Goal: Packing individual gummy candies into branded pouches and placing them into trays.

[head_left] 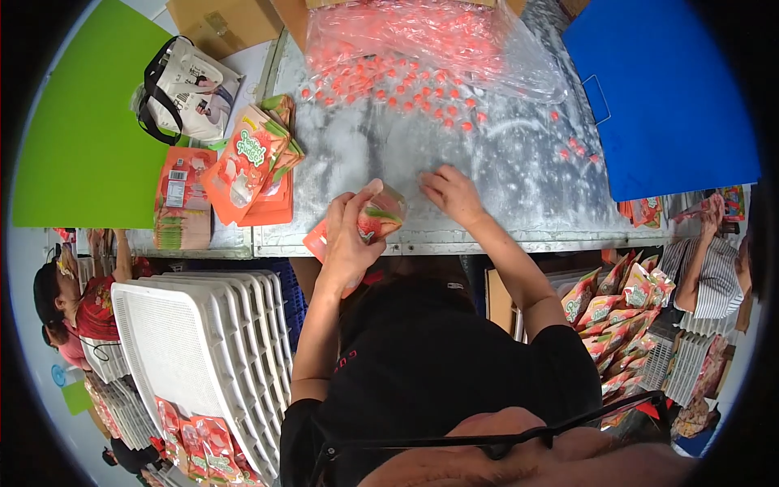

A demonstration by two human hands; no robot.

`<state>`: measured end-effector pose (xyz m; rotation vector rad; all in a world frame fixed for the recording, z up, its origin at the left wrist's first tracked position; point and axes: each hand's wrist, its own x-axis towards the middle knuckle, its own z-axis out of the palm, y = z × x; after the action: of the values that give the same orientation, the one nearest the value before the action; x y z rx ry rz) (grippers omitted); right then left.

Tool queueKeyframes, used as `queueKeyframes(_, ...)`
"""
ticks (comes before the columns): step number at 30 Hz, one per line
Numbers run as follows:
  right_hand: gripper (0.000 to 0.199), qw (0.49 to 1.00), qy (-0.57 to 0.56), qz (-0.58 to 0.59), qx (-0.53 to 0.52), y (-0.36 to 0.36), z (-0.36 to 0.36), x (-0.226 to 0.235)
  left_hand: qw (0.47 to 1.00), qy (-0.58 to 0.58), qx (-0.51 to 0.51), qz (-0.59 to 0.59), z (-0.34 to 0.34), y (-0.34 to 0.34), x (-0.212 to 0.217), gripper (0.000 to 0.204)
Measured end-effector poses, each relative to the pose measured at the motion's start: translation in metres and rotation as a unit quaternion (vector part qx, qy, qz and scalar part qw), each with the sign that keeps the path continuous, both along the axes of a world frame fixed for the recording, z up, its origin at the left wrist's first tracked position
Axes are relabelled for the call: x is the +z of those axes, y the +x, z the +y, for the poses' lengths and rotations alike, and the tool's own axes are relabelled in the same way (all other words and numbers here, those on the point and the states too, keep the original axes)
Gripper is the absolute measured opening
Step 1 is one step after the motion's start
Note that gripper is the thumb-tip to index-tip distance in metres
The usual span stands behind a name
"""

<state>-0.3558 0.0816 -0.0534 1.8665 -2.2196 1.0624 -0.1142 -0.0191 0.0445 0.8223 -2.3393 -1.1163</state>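
I have the left hand closed around an orange pouch, mouth up, just over the near edge of the bench. The right hand rests on the dusty steel at about one o'clock from the pouch, fingers curled over something too small to make out. Loose red candies lie at twelve o'clock, spilling from a clear bag. I judge the filling step is in hand; next calls for gathering candies and dropping them in without tipping the pouch. Empty pouches sit at nine o'clock.
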Motion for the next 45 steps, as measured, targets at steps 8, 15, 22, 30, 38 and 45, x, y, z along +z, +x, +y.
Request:
queueKeyframes(8, 0.015, 0.958, 0.172, -0.143, 0.181, 0.023, -0.01, 0.094, 0.974, -0.196, -0.036, -0.111, 0.013, -0.022, -0.005, 0.088)
queueKeyframes(15, 0.021, 0.955, 0.072, -0.273, 0.085, 0.042, -0.021, 0.097, 0.998, -0.07, 0.001, -0.005, 0.026, -0.03, -0.023, 0.102)
queueKeyframes(22, 0.021, 0.922, 0.009, -0.385, 0.035, 0.055, -0.028, 0.097, 0.993, -0.109, 0.039, 0.019, 0.032, -0.042, -0.035, 0.102)
queueKeyframes(30, 0.02, 0.858, -0.023, -0.512, 0.045, 0.051, -0.03, 0.081, 0.993, -0.037, 0.075, 0.08, 0.028, -0.044, -0.033, 0.096)
queueKeyframes(38, 0.032, 0.912, -0.043, -0.407, 0.042, 0.051, -0.033, 0.087, 0.996, -0.052, 0.045, 0.058, 0.032, -0.047, -0.023, 0.096)
queueKeyframes(45, 0.04, 0.919, -0.04, -0.331, 0.209, 0.041, -0.036, 0.103, 0.991, -0.015, 0.088, 0.099, 0.022, -0.042, -0.03, 0.093)
